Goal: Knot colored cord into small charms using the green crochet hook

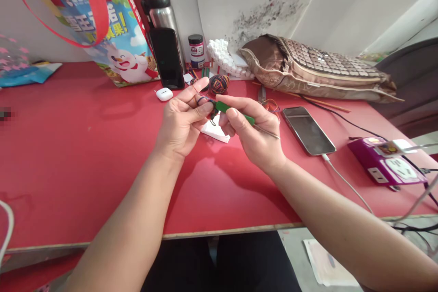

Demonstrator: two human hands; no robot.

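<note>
Over the middle of the red table [85, 146], my left hand [183, 118] pinches a small piece of multicoloured yarn work [205, 100] between thumb and fingers, index finger stretched out. My right hand [253, 134] is closed on a green-handled crochet hook [236, 113]; its front end meets the yarn at my left fingertips and its thin metal shaft sticks out to the right. A small white block [215, 132] lies on the table just under both hands. A multicoloured yarn ball [219, 83] sits behind them.
A smartphone [308, 130] on a white cable lies to the right, beside a purple power strip [386, 164]. Behind stand a printed bag [102, 23], a steel flask [159, 4], a black phone [167, 57], a jar [196, 50], an earbud case [164, 94] and a brown beaded bag [318, 70].
</note>
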